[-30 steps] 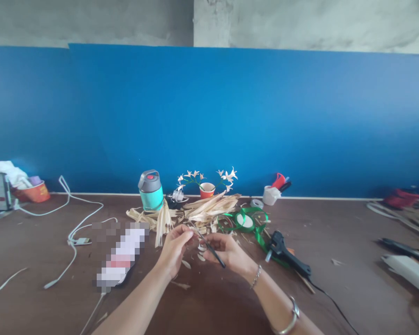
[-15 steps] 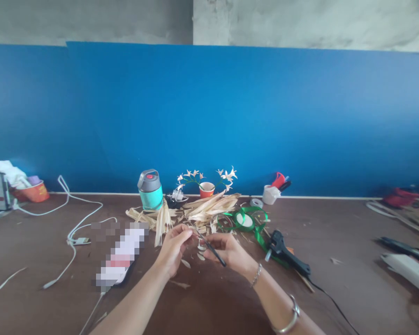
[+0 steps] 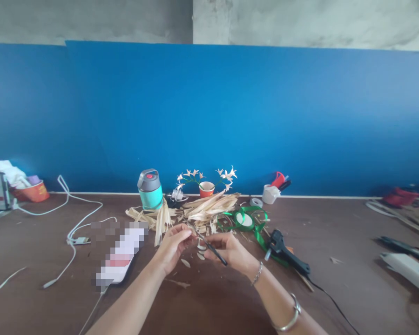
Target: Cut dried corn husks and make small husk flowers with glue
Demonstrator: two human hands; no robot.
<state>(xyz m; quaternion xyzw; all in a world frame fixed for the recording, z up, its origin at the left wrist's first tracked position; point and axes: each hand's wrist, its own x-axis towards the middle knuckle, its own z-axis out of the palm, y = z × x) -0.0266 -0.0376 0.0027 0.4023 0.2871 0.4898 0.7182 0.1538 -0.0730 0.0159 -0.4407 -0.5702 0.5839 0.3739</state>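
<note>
Near the middle of the brown table, my right hand (image 3: 223, 250) holds a thin dark tool (image 3: 214, 251) between thumb and fingers, its tip pointing up and left toward my other hand. My left hand (image 3: 176, 244) is pinched closed; whatever lies between its fingertips is too small to make out. Small pale petal-like pieces (image 3: 185, 263) lie on the table between and below the hands. Dried husks (image 3: 212, 208) are heaped just beyond them. Behind the heap, a red paper cup (image 3: 206, 189) holds green stems with small white flowers (image 3: 228, 174).
A teal flask (image 3: 151, 190) stands behind left. Green ribbon on a spool (image 3: 244, 219) and a black glue gun (image 3: 286, 253) lie to the right. A phone (image 3: 122, 256) and white cables (image 3: 71, 237) are at the left. A white cup (image 3: 270, 194) holds tools.
Both hands stay in nearly the same place. The dark tool has shifted and tilted very slightly in my right hand.
</note>
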